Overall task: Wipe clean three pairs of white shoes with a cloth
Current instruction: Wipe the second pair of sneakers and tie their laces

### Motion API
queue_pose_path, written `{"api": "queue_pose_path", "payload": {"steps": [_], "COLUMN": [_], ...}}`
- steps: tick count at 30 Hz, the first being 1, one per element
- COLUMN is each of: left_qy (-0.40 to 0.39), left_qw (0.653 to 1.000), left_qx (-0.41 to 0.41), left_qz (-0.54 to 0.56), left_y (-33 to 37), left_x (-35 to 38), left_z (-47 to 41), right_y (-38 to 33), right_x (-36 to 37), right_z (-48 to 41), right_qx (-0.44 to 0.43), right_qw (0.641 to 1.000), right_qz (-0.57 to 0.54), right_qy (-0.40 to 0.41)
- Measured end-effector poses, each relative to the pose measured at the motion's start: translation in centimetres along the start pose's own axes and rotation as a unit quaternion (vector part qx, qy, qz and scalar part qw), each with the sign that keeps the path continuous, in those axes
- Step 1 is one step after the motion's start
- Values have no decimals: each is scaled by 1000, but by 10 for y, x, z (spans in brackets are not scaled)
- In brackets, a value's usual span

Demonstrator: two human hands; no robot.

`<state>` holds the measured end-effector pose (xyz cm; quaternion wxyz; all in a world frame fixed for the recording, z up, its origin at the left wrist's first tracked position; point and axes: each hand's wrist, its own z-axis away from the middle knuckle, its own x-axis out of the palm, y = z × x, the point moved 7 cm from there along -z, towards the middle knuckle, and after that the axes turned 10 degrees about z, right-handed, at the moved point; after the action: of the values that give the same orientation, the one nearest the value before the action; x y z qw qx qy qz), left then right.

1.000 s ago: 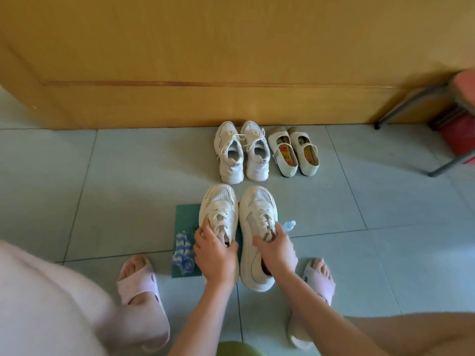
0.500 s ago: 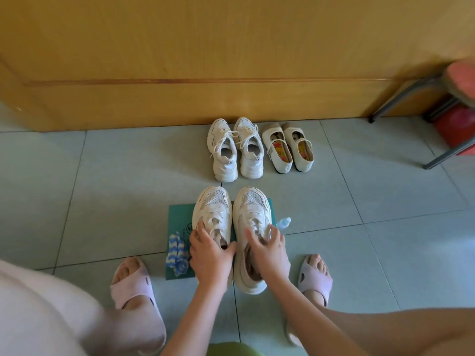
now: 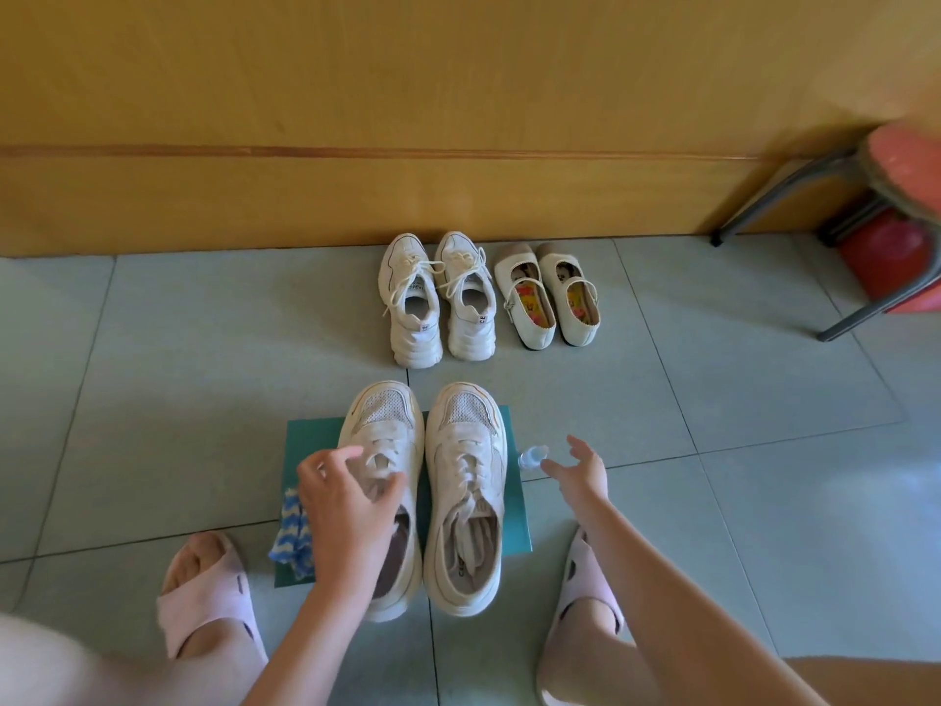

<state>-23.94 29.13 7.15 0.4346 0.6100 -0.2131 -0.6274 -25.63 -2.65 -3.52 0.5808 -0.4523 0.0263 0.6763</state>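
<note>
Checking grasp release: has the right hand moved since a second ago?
Yes. The right hand left the near right sneaker and went rightward past the green mat edge, open beside the small bottle.

The pale tiled floor [image 3: 153,374] carries a green mat [image 3: 310,440] under 2 mesh sneakers [image 3: 461,501]. A blue-and-white cloth [image 3: 293,540] overlaps its left edge, and a small bottle [image 3: 532,457] lies just right. Far off stand 2 lace-up sneakers [image 3: 438,303] and 2 strap shoes [image 3: 550,298].
</note>
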Motion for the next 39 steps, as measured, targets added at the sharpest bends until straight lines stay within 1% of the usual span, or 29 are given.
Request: {"api": "queue_pose_path", "payload": {"steps": [4, 7, 10, 12, 15, 18, 19, 20, 21, 22, 24, 25, 26, 29, 31, 33, 34, 36, 38, 39], "left_qy": [8, 0, -8, -7, -3, -42, -64, -85, -110, -139, -206, -230, -241, -222, -206, -203, -198, -172, -147, -144], "left_qw": [1000, 1000, 1000, 1000, 997, 991, 988, 984, 981, 977, 962, 952, 945, 934, 936, 941, 944, 953, 970, 977], "left_qx": [-17, -17, -10, 13, 63, 99, 109, 112, 105, 86, 20, -10, -31, -52, -44, -38, -36, -36, -15, 0], "left_qz": [21, 20, 23, 26, 34, 75, 94, 111, 124, 138, 177, 200, 221, 275, 282, 269, 260, 247, 193, 157], "left_y": [-8, -8, -5, 1, 18, 38, 46, 54, 60, 65, 72, 74, 77, 76, 74, 73, 73, 72, 69, 67], "left_x": [-1, 1, 0, -1, -1, 9, 13, 18, 23, 30, 44, 50, 53, 55, 53, 54, 54, 51, 48, 48], "left_z": [1, 0, -2, -4, -8, -15, -17, -19, -22, -25, -32, -35, -38, -45, -44, -41, -40, -37, -32, -27], "right_y": [-2, -7, -10, -13, -37, -84, -104, -123, -140, -155, -178, -187, -193, -201, -197, -190, -187, -184, -178, -174], "right_x": [9, 14, 18, 14, -7, -38, -45, -48, -47, -42, -27, -20, -15, -8, 1, 11, 13, 10, 0, -5], "right_z": [-11, -13, -12, -8, 1, 14, 20, 25, 31, 38, 59, 70, 80, 95, 99, 101, 101, 94, 80, 71], "right_qx": [-40, -55, -67, -75, -117, -180, -210, -244, -275, -297, -316, -327, -336, -338, -319, -304, -301, -275, -227, -208], "right_qw": [998, 998, 996, 993, 986, 969, 963, 959, 954, 950, 936, 925, 915, 897, 892, 891, 891, 892, 899, 910], "right_qz": [42, 31, 48, 56, 18, -72, -85, -88, -90, -95, -125, -139, -150, -187, -194, -176, -177, -222, -265, -253], "right_qy": [19, 30, 45, 69, 116, 152, 143, 119, 77, 25, -90, -136, -165, -214, -254, -286, -289, -282, -265, -255]}}
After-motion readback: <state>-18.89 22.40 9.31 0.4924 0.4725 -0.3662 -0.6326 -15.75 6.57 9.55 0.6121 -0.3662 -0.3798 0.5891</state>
